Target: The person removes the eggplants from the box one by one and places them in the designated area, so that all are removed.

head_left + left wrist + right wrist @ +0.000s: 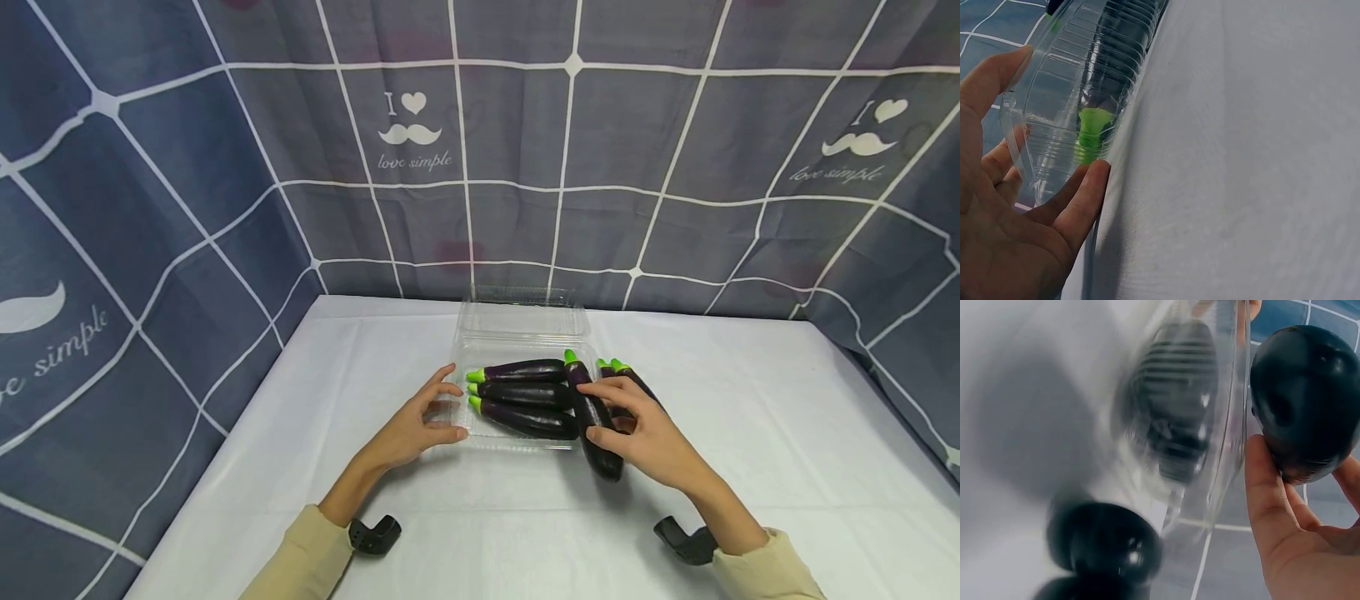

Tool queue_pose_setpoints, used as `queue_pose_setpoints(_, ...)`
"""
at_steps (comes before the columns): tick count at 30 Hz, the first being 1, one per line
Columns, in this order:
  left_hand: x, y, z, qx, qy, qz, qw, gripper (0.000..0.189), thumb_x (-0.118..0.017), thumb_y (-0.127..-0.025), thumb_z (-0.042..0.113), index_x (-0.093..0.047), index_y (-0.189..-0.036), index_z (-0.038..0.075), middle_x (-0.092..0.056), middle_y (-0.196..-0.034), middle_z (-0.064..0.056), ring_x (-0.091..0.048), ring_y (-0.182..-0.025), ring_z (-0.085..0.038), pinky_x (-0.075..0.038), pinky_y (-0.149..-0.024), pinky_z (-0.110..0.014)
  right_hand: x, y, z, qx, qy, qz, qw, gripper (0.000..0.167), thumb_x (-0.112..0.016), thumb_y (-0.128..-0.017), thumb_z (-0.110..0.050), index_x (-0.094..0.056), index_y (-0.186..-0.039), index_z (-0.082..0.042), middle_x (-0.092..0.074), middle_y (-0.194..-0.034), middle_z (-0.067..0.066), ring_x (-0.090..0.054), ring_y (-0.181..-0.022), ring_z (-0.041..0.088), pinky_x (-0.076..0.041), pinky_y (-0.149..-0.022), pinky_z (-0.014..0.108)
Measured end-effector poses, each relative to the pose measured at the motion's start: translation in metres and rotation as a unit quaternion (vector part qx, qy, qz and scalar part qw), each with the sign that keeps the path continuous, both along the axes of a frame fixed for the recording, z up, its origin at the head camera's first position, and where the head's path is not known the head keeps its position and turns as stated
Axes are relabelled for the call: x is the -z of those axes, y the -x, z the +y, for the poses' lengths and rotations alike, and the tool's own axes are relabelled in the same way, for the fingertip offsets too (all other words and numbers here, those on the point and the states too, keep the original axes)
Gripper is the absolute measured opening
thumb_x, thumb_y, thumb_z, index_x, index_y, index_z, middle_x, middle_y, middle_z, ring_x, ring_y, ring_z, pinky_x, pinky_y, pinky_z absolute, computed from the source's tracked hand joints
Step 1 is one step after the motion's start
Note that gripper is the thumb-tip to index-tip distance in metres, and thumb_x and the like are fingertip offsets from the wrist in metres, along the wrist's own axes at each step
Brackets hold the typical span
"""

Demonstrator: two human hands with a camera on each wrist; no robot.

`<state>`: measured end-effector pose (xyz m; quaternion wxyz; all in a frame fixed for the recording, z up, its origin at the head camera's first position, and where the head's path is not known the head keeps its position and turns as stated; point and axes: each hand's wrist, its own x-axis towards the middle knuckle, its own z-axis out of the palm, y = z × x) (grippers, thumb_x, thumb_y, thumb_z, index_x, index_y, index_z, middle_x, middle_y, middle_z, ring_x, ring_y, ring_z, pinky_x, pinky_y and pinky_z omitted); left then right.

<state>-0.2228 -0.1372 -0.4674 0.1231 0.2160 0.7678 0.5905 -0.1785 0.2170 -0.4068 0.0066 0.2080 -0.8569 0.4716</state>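
Observation:
My right hand [648, 433] grips a dark purple eggplant [588, 412] with a bright green stem cap, held over the right edge of a clear plastic container [517, 446]. In the right wrist view, this eggplant [1307, 394] stands end-on above my fingers, beside the container's wall. Three eggplants [525, 393] lie side by side in the container, their green ends toward the left. My left hand [412, 429] rests at the container's left end, fingers spread. The left wrist view shows its fingertips [1097, 178] right at the ribbed clear wall [1054, 125].
Other eggplants [633, 379] lie on the white tablecloth [750, 400] right of the container, partly hidden by my right hand. The container's clear lid [521, 318] stands open at the back. A grey grid-patterned curtain [510, 225] hangs behind and at both sides.

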Motion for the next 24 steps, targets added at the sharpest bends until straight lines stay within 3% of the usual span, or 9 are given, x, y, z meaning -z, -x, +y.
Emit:
queue_pose_setpoints(8,-0.001,0.0,0.0,-0.001,0.002,0.002,1.0,0.052,-0.078,-0.087,0.014,-0.051,-0.13,0.002,-0.01,-0.164,-0.001,-0.031,-0.138,-0.041,-0.043,-0.102,-0.048,-0.004,0.0,0.021,0.024,-0.019,0.005,0.9995,0.047,-0.071,-0.091,-0.012,-0.059,-0.136,-0.015,-0.053,-0.131,0.003,-0.051,-0.116,0.029,-0.049,-0.087,0.034)
queue_pose_setpoints(16,-0.001,0.0,0.0,-0.004,0.004,0.002,1.0,0.052,-0.078,-0.087,0.014,-0.051,-0.13,0.001,-0.01,-0.164,-0.001,-0.031,-0.138,-0.041,-0.043,-0.102,-0.048,-0.005,0.004,0.044,0.04,-0.034,0.0,0.9987,0.047,-0.07,-0.091,-0.01,-0.058,-0.137,-0.013,-0.052,-0.13,0.002,-0.048,-0.118,0.029,-0.045,-0.088,0.018)
queue_pose_setpoints(24,-0.001,0.0,0.0,-0.004,0.005,-0.002,1.0,0.052,-0.078,-0.087,0.014,-0.051,-0.13,0.002,-0.01,-0.164,0.001,-0.031,-0.138,-0.041,-0.043,-0.102,-0.048,-0.004,0.004,0.059,0.044,-0.05,0.012,0.9977,0.045,-0.069,-0.092,-0.009,-0.059,-0.136,-0.013,-0.053,-0.129,0.002,-0.049,-0.112,0.018,-0.047,-0.084,0.019)
